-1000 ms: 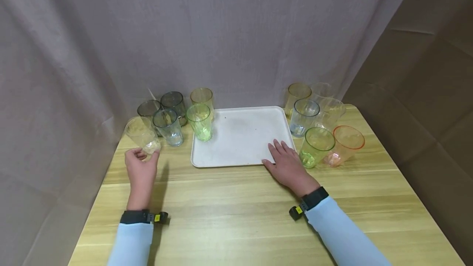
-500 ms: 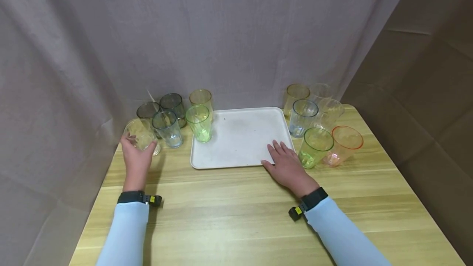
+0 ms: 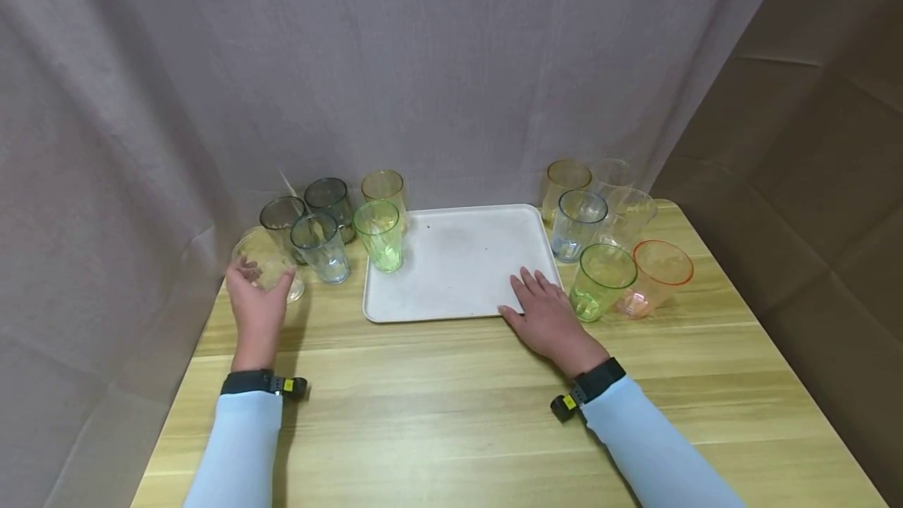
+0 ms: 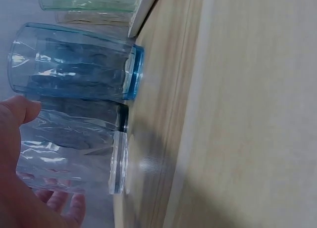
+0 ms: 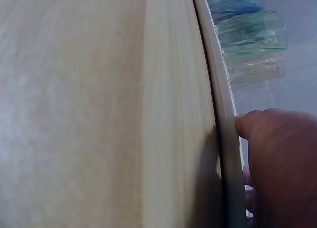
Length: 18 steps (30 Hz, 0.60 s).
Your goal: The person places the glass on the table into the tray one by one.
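My left hand (image 3: 259,308) is wrapped around a clear plastic cup (image 4: 69,156) at the table's left side, thumb on one side and fingers on the other. The cup's base is at the tabletop. Beside it stand a blue-tinted cup (image 3: 320,249) and a dark grey cup (image 3: 282,218). My right hand (image 3: 553,325) lies flat with fingers spread over the front right edge of a white tray (image 3: 451,288). A green cup (image 3: 381,237) stands at the tray's left side.
Another grey cup (image 3: 330,202) and an amber cup (image 3: 384,185) stand at the back left. Right of the tray are several cups, among them a blue cup (image 3: 580,226), a green cup (image 3: 603,281) and an orange-rimmed cup (image 3: 659,277). A grey curtain (image 3: 451,77) hangs behind.
My left hand has moved forward and up around the clear cup, from near its base. The cup has shifted slightly left. My right hand has stayed on the tray.
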### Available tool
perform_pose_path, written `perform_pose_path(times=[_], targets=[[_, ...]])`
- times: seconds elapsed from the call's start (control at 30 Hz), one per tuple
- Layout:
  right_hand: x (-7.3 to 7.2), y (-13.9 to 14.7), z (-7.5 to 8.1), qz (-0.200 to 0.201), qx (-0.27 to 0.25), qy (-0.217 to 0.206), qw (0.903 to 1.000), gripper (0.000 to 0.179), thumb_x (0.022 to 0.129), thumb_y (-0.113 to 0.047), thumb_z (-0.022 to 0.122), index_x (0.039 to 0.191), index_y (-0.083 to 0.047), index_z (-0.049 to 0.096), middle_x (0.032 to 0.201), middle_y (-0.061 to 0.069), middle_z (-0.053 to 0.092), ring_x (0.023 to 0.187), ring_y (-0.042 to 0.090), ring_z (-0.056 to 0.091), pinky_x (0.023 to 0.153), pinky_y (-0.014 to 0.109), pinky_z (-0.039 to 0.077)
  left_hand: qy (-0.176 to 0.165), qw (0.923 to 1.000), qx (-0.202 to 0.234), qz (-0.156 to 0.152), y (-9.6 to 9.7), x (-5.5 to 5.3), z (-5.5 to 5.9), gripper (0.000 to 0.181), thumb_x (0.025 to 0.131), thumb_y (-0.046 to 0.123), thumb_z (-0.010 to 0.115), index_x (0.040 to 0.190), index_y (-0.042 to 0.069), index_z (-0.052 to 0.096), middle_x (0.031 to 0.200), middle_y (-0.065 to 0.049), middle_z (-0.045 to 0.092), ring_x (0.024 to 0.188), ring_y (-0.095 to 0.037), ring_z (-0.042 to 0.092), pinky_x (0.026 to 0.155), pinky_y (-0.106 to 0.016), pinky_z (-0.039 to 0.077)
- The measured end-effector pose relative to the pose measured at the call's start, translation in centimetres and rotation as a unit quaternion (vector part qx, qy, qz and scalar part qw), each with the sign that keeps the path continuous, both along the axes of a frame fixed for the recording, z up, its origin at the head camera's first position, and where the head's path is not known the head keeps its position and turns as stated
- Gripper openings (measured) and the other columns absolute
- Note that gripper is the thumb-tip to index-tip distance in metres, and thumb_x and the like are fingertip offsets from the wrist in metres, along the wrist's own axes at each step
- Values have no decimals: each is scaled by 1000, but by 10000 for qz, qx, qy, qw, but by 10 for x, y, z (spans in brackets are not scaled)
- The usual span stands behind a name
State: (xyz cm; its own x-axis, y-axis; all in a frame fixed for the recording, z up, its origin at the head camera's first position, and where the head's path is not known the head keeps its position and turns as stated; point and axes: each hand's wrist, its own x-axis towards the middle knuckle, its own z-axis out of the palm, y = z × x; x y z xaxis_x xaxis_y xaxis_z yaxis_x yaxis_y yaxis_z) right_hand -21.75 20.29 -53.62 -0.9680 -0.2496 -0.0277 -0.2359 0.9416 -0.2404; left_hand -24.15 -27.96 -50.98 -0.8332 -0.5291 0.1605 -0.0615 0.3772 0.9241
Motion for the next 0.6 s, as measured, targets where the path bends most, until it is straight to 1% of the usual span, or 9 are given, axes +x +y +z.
perform_pose_path(times=[0.1,0.23,0.33,0.4,0.6], targets=[[0,0,1,-2,39,-8,10000,78,107,-60,39,164,-7,33,171,16,20,155,41,12,122,64,16,74,10000,38,22,1,5,2,95,88,38,82,160,11,27,146,-11,41,131,-26,41,110,-45,40],[1,0,3,5,44,3,10000,78,107,-59,40,164,-7,33,170,17,21,154,42,13,122,64,17,190,9998,-6,-29,8,16,4,92,87,31,84,157,8,29,140,-11,41,127,-24,42,108,-46,40],[1,0,3,-5,21,20,10000,77,107,-59,40,164,-6,34,170,18,21,154,42,13,122,64,17,234,9996,-23,-155,16,25,7,89,87,26,84,155,7,30,138,-11,42,125,-25,42,106,-46,41],[0,0,3,-14,25,5,10000,77,107,-59,40,164,-7,33,170,17,20,154,41,13,123,63,17,290,9992,-8,-262,23,30,9,87,86,22,83,154,6,30,139,-13,44,124,-27,44,105,-47,41],[0,-1,0,-2,47,-34,10000,78,107,-60,39,164,-7,33,171,17,19,155,41,11,123,63,16,287,9973,79,-675,49,37,14,85,86,17,83,152,2,32,137,-17,46,123,-27,45,107,-46,39]])
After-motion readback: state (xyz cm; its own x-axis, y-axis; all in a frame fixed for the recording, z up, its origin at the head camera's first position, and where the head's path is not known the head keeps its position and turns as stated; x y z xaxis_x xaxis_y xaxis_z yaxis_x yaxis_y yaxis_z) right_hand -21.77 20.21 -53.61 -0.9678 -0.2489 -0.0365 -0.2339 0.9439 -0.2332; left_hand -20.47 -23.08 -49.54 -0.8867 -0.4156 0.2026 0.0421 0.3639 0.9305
